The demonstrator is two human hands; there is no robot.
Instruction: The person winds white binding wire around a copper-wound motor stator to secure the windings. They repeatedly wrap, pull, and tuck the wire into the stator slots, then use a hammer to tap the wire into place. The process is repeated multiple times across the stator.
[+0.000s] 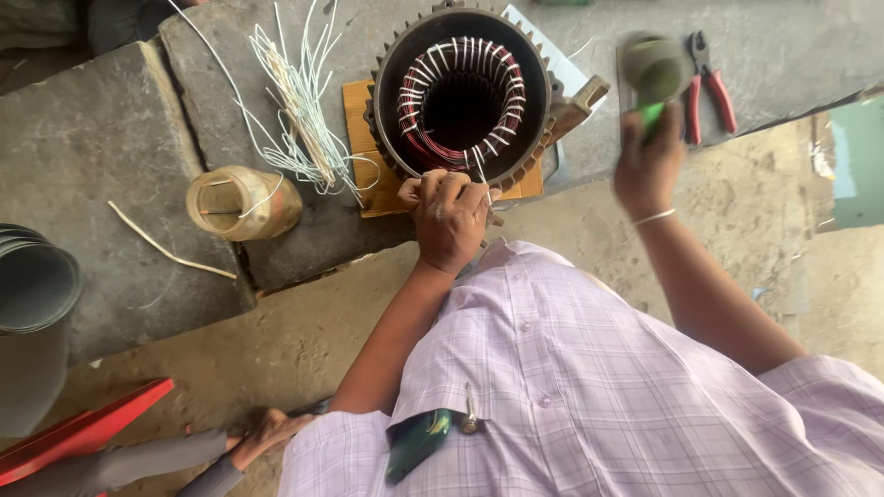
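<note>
A round motor stator (460, 92) with reddish copper windings tied with white strips lies on an orange board (368, 189) on a stone slab. My left hand (448, 216) rests at its near rim, fingers pinched on a thin white strip (479, 167) standing against the winding. My right hand (647, 161) is raised to the right of the stator. It grips a green-handled mallet (654, 69), which is blurred by motion.
A bundle of white wires (299, 110) and a yellowish spool (242, 202) lie left of the stator. Red-handled pliers (709, 87) lie at the right. Stacked dark bowls (32, 285) and a red board (83, 428) sit at the left. A bare foot (267, 433) rests below.
</note>
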